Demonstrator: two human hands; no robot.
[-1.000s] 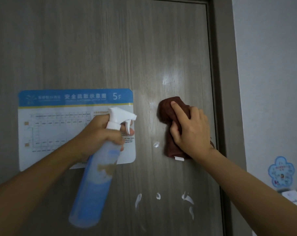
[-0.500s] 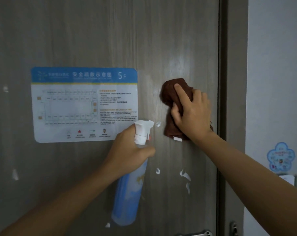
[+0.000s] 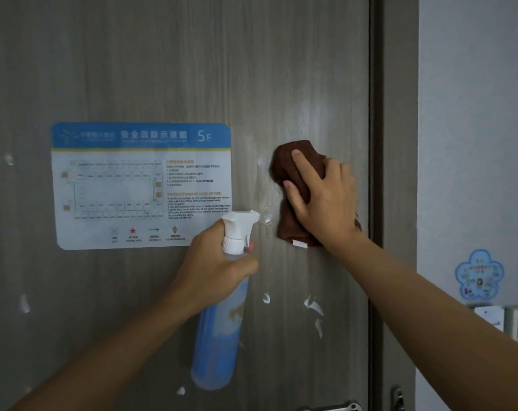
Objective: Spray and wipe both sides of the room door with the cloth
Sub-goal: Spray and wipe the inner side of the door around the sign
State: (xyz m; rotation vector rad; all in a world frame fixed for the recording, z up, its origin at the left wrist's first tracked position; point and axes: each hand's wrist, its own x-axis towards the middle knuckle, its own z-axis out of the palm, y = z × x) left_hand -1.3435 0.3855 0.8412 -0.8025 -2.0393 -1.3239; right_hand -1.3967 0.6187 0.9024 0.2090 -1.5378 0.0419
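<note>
The brown cloth (image 3: 296, 185) lies bunched against the grey wood-grain door (image 3: 281, 69), pressed flat there by the right hand (image 3: 323, 200) with fingers spread over it. Just left, the left hand (image 3: 213, 265) grips a blue spray bottle (image 3: 217, 330) by the neck, its white nozzle (image 3: 241, 222) aimed at the door. White foam flecks (image 3: 312, 307) dot the surface below. A fire evacuation plan (image 3: 142, 185) is stuck to the door's left part.
</note>
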